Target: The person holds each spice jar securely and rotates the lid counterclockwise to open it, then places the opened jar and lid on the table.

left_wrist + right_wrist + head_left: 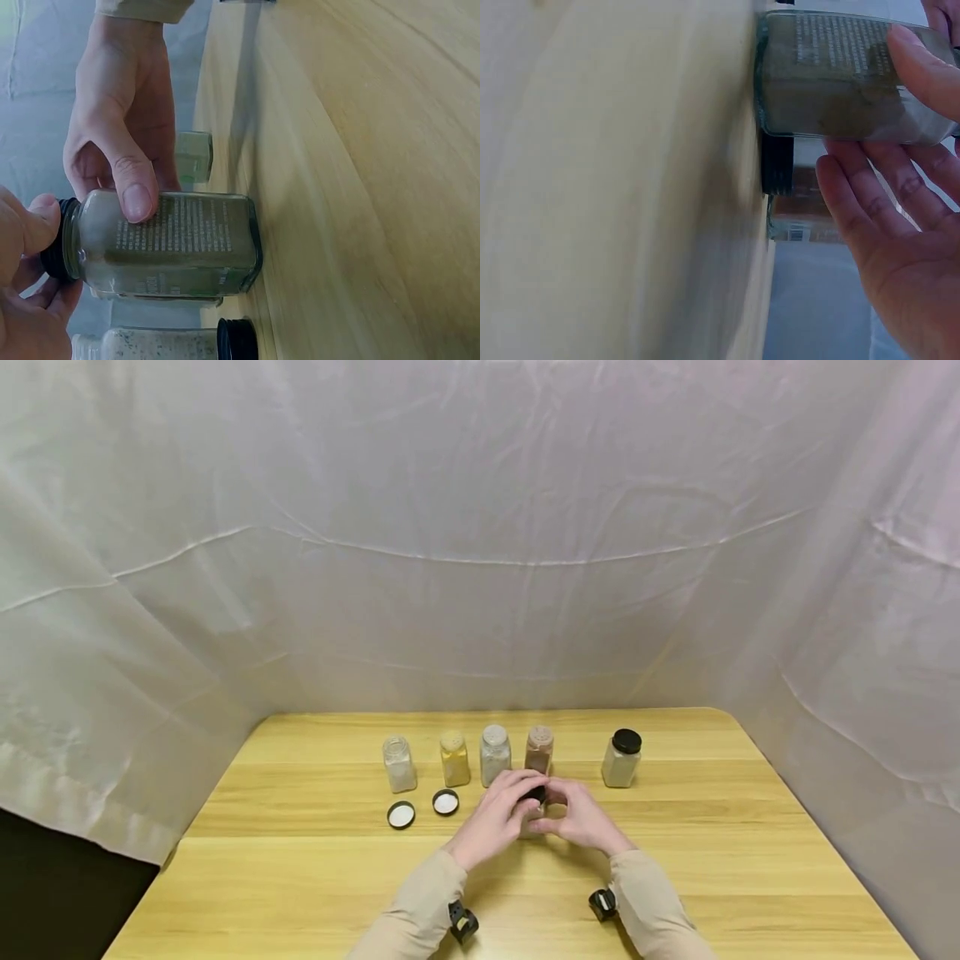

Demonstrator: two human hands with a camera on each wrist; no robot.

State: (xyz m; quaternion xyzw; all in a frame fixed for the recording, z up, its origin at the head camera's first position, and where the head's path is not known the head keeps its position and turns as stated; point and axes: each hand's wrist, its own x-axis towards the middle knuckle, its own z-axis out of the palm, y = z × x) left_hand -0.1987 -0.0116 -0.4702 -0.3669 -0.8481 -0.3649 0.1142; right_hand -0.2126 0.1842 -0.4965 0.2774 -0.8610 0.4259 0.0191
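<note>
On my feeds I see the jar (pixel 176 244) upright, long axis vertical, its base at the surface (pixel 300 877), just in front of the brown jar (pixel 538 757). The left hand (pixel 495 820) is nearer the top, fingers and thumb clamped round the black lid (pixel 55 255); the right hand (pixel 583 818) grips the body from the side, lower down, thumb against the printed face.

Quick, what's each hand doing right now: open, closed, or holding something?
Left hand: closed, fingers around the round black lid.
Right hand: closed, holding the clear, squarish glass jar beneath that lid.
</note>
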